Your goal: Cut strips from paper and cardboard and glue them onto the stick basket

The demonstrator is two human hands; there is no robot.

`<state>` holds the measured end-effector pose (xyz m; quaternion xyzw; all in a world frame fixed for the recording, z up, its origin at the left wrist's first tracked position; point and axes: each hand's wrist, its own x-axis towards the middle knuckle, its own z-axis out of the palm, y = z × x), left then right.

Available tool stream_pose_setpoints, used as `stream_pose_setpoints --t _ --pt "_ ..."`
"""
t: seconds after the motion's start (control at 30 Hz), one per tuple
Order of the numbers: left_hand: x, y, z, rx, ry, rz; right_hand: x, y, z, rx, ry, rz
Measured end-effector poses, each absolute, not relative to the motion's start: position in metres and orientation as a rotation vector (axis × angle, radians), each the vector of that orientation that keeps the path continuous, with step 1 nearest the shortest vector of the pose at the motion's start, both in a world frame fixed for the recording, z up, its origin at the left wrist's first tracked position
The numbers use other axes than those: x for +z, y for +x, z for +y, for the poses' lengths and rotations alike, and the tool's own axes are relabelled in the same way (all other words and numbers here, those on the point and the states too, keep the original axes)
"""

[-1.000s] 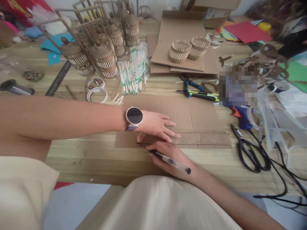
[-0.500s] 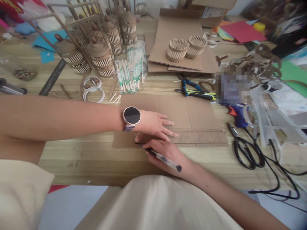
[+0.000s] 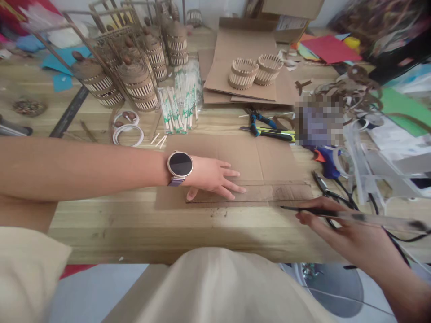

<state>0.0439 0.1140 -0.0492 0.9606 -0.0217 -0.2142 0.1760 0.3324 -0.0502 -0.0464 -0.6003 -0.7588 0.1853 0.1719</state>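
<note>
While the right hand point(image 3: 353, 237) holds a pen point(image 3: 370, 218), wrapper print point(image 3: 175, 106) is illegible

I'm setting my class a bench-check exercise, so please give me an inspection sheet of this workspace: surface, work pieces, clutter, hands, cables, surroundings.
Surface: wooden table, dark marks in front of the cardboard.
Work pieces: cardboard sheet lying flat, narrower strip on it; pen.
Clutter: pliers and yellow knife behind the sheet; wrapped sticks; blue glue gun at right.
Hands: left hand spread flat across sheet and strip; right hand holds the pen, tip by the sheet's front edge, contact unclear.
Cables: black cables at right, partly hidden by the right hand.
Surroundings: stick-sided lanterns back left; cardboard box at back.
</note>
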Motion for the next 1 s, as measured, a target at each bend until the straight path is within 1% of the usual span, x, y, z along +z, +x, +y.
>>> stream_pose_setpoints --t 0.1,0.23,0.4,0.47,0.57,0.67,0.73,0.77,0.87,1.0 --pt "-0.049 0.044 0.113 -0.671 2.694 -0.054 -0.043 0.339 -0.047 0.428 -1.688 -2.181" --pt "-0.043 0.038 0.107 -0.677 2.722 0.054 -0.058 0.327 -0.025 0.382 -1.423 -2.405" --pt "-0.036 0.004 0.089 -0.564 2.939 0.349 -0.081 0.329 0.002 0.473 -1.258 -2.579" --pt "-0.034 -0.018 0.076 -0.405 3.025 0.602 -0.081 0.332 0.007 0.555 -1.223 -2.554" --pt "-0.032 -0.057 0.047 -0.209 2.974 1.151 -0.074 0.334 0.012 0.671 -1.232 -2.462" --pt "-0.042 -0.092 0.011 -0.059 2.718 1.747 -0.067 0.333 0.018 0.700 -1.270 -2.403" --pt "-0.055 -0.107 -0.011 -0.076 2.527 1.882 -0.064 0.332 0.022 0.677 -1.264 -2.421" --pt "-0.063 -0.111 -0.020 -0.051 2.431 1.946 -0.062 0.332 0.024 0.658 -1.259 -2.433" --pt "-0.083 -0.109 -0.035 0.130 2.313 1.915 -0.059 0.331 0.027 0.608 -1.239 -2.451" --pt "-0.089 -0.095 -0.039 0.233 2.299 1.879 -0.059 0.329 0.025 0.513 -1.239 -2.457"
